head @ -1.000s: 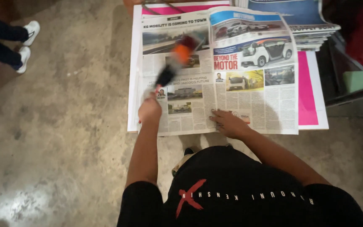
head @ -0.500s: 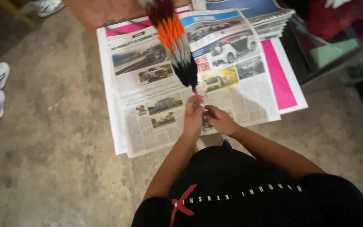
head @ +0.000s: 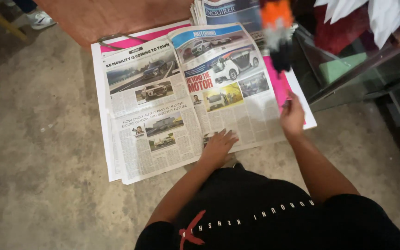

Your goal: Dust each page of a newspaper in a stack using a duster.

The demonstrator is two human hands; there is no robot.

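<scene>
Down low, left hand point(head: 219, 147) flat on newspaper point(head: 163, 115), right hand point(head: 292, 115) raising seemingly feather duster point(head: 278, 34)

Paper under one hand, feathers above the other

The left hand point(head: 218, 147) lies flat on matt, thin newspaper point(head: 186, 102), lightly creased along its folds; beneath it lie brighter pink sheets point(head: 274, 78), smooth and matt. The right hand point(head: 292, 115) grips a soft feather duster point(head: 276, 32), fluffy orange, white and black, blurred. Around both hands the floor point(head: 47, 162) looks like rough, mottled concrete with a dull sheen. Right of the right hand stands a glossy glass panel point(head: 348, 60).
</scene>
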